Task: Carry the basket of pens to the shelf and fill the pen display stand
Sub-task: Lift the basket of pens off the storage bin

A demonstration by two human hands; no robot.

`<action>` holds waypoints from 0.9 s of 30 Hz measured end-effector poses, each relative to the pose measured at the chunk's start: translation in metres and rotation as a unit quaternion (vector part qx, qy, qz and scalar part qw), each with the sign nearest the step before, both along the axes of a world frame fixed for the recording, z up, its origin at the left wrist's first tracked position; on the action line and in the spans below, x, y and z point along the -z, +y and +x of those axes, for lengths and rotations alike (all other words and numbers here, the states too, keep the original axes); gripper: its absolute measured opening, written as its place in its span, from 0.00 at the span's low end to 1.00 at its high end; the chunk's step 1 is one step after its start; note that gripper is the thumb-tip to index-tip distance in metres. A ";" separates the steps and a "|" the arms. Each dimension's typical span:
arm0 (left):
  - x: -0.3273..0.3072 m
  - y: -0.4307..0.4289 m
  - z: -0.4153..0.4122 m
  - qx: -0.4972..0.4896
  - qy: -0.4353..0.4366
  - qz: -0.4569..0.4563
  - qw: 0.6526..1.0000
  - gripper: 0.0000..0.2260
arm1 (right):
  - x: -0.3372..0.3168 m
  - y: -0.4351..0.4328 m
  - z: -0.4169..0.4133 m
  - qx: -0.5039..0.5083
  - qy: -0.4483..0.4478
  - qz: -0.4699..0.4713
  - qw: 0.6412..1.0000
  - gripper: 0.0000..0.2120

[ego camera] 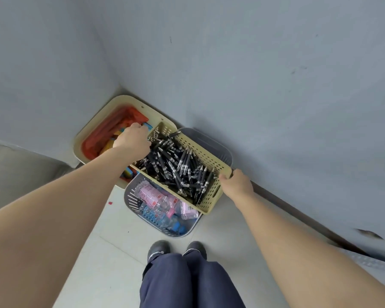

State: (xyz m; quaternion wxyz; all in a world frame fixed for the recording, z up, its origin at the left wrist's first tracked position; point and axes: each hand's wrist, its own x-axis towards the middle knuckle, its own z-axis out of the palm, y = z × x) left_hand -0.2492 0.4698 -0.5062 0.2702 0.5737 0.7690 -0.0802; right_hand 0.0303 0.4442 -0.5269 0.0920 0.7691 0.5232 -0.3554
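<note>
Pickup is the step in hand: the person stands over the beige perforated plastic basket [200, 150], heaped with loose black pens with silver tips [176, 167], and has hold of it at both short ends. The left hand [131, 138] is curled over the far end's rim, knuckles up. The right hand [236, 183] is closed round the rim at the near end, beside a handle slot. The basket sits at the floor's corner where the two grey-blue walls [253, 74] meet, directly over a grey slatted plastic basket [129, 196]. Whether it rests on that one or is already clear of it cannot be told. Neither shelf nor pen display stand is in view, so the carrying seems not yet begun. The next move probably calls for a level lift with both hands, since the pens lie loose and piled near the rim and a tilt could spill them, then a turn away from the walls. The grey basket holds pink and blue packets and clear bottles [151, 194]. Just beside it, deeper in the corner, a large cream plastic tub [111, 105] holds red and orange items [102, 134], and the left hand is close over its edge. A dark skirting board [298, 214] runs along the right wall. The person's dark shoes [158, 247] and navy trousers [187, 281] stand on the pale tiled floor [98, 252] just short of the grey basket.
</note>
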 end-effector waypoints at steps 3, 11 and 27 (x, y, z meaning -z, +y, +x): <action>0.024 0.008 0.005 -0.013 -0.007 -0.001 1.000 0.20 | 0.032 -0.003 0.001 0.159 0.043 -0.023 0.986 0.27; 0.047 0.020 0.012 -0.048 -0.018 -0.001 0.999 0.11 | 0.066 -0.001 -0.002 0.369 0.163 -0.068 0.913 0.13; -0.053 0.007 -0.003 -0.257 -0.115 0.183 0.942 0.17 | -0.022 0.022 -0.018 0.269 0.178 0.100 0.941 0.15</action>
